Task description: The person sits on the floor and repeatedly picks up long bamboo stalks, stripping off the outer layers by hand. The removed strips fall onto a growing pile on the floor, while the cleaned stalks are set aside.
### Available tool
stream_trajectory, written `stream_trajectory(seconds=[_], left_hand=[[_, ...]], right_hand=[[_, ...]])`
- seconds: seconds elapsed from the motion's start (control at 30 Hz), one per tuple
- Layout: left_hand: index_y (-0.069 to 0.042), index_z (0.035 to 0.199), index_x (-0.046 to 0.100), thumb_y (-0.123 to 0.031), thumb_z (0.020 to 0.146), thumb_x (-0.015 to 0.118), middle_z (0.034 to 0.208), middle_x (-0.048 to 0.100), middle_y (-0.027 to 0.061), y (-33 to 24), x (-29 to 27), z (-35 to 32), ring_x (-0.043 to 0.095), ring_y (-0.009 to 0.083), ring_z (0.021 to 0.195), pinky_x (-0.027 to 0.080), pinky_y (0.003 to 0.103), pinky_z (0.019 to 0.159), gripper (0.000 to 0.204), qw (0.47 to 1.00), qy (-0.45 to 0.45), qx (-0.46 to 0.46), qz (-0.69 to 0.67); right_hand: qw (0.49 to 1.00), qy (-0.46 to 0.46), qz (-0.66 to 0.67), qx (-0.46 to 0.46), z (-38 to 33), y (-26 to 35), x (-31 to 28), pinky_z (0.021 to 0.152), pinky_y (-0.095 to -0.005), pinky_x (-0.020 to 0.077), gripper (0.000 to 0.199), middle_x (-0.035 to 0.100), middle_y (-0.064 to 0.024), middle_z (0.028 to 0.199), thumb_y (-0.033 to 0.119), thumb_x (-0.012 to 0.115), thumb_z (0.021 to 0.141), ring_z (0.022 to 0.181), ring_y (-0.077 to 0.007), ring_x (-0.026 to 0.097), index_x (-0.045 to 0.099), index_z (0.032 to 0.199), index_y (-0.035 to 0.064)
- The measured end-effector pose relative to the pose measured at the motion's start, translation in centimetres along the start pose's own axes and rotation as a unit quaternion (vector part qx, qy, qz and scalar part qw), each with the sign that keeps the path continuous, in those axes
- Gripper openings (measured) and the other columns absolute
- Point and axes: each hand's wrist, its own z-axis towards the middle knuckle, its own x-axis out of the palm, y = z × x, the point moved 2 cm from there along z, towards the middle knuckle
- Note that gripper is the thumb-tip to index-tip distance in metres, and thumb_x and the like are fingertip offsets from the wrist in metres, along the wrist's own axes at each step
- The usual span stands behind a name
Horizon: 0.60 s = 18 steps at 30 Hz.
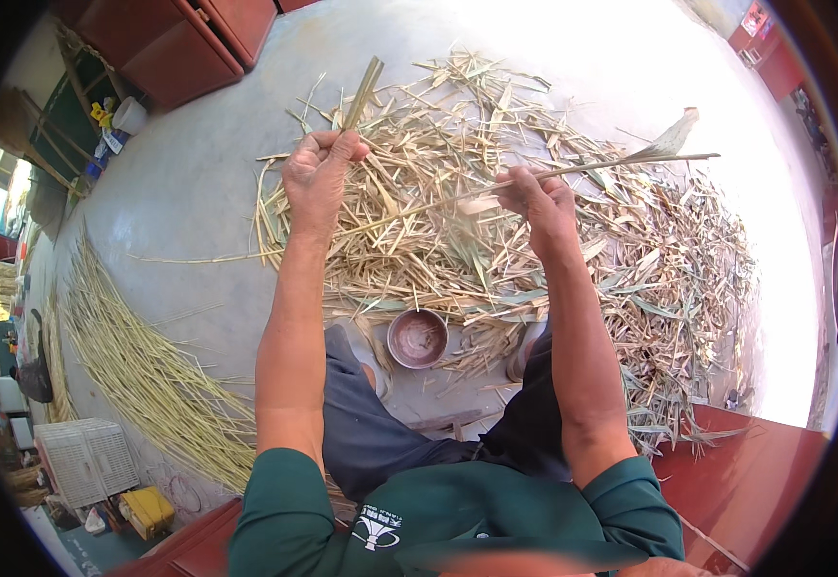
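Left hand (318, 171) fists a flat strip (363, 93), right hand (537, 197) pinches a thin stalk (621, 164), above a leaf pile (534, 250) and bowl (418, 338)

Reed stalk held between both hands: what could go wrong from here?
1. The stalk is thin and spans from the left hand to the right hand; a hard pull could snap or splinter it against the bare fingers.
2. The husk pile covers the floor by the feet, so footing could slip.
3. The bowl between the feet could be kicked over.
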Motion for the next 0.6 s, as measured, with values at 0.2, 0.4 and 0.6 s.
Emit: stream_trajectory(seconds=[0.2,0.4,0.6], left_hand=[[-0.008,0.106,0.07,-0.04,0.086,0.073,0.087,0.07,0.0064,2.0,0.6,-2.1,0.063,0.0277,0.09,0.043,0.041,0.085,0.038,0.797,0.105,0.255,0.538],[-0.008,0.089,0.074,-0.029,0.082,0.078,0.08,0.071,0.0077,2.1,4.6,-3.7,0.066,0.0265,0.074,0.045,0.039,0.072,0.022,0.87,0.25,0.195,0.378],[-0.009,0.079,0.074,-0.023,0.081,0.076,0.068,0.068,0.0083,-0.7,1.4,-2.6,0.064,0.027,0.064,0.044,0.038,0.07,0.014,0.872,0.224,0.177,0.399]], right_hand=[[1.0,-0.007,0.009,0.011,-0.3,-0.2,0.6,0.079,-0.0286,0.0608,0.027,0.074,-0.0134,0.102,0.023,0.064,0.101,0.09,-0.0177,0.072,0.065,0.112,-0.0015],[0.997,0.013,0.061,0.053,-0.4,-0.5,2.1,0.072,-0.0272,0.0628,0.021,0.074,-0.0147,0.101,0.019,0.061,0.102,0.085,-0.0187,0.073,0.065,0.106,-0.0015],[0.993,-0.024,0.087,0.075,0.7,1.2,-1.0,0.072,-0.027,0.0641,0.022,0.074,-0.0153,0.099,0.018,0.062,0.101,0.086,-0.0205,0.074,0.065,0.105,-0.0034]])
